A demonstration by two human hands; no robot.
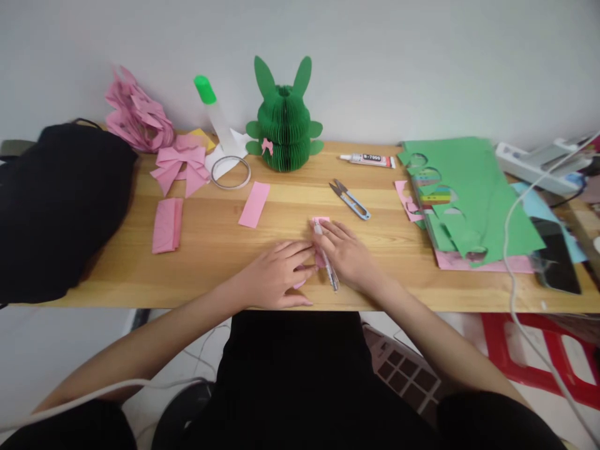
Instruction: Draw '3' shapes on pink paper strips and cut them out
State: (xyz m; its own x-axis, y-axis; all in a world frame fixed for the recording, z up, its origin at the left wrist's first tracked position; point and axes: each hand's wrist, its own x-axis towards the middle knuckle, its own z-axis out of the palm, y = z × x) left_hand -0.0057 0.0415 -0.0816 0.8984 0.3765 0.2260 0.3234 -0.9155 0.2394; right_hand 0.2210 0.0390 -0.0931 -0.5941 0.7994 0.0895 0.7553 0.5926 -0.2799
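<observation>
My right hand (350,255) is closed around a clear-barrelled pen (330,274), its upper end tilted toward the table's front edge. Under the pen lies a small piece of pink paper (320,258), mostly covered by my hands. My left hand (279,275) rests flat with fingers apart, fingertips at the left side of that paper. Beyond my hands are a pink paper strip (254,204) and small blue-handled thread snips (350,201). A green honeycomb paper figure (284,131) with long ears and a little pink bow stands near the wall.
Left are a black cloth bundle (60,206), folded pink paper (167,225), a pink bow (182,164), a tape roll (230,173) and a green-capped glue bottle (215,112). A glue tube (369,160), green sheets (469,187), a phone (557,256) and a white cable (510,275) lie right.
</observation>
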